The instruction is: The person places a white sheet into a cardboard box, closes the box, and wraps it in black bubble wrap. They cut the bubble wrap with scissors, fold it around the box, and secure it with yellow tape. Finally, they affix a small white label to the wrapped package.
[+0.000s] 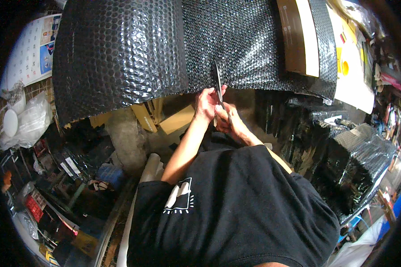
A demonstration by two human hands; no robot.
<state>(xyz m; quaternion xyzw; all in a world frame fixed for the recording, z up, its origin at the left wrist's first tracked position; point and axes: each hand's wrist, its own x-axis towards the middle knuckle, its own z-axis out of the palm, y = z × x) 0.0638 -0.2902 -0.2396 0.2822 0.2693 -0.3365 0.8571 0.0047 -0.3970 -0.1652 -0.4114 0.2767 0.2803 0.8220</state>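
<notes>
Scissors with dark blades [218,80] are in my right hand [231,121], whose fingers wrap round the handles. The blades point away from me, over the black bubble wrap [124,49]. My left hand [204,106] is just left of the scissors at the wrap's near edge, palm partly turned up. Its thumb and a fingertip show apart on either side of the blades; the other fingers are partly hidden. The wrap lies in two overlapping areas, a smoother sheet at left and a rougher one [236,40] in the middle.
A brown cardboard piece [294,40] lies on the wrap at right, beside white and yellow sheets [354,71]. Black-wrapped bundles [356,155] are stacked at my right. Cardboard [176,119] lies below the table edge. A calendar [31,51] and clear plastic bags [33,118] are at far left.
</notes>
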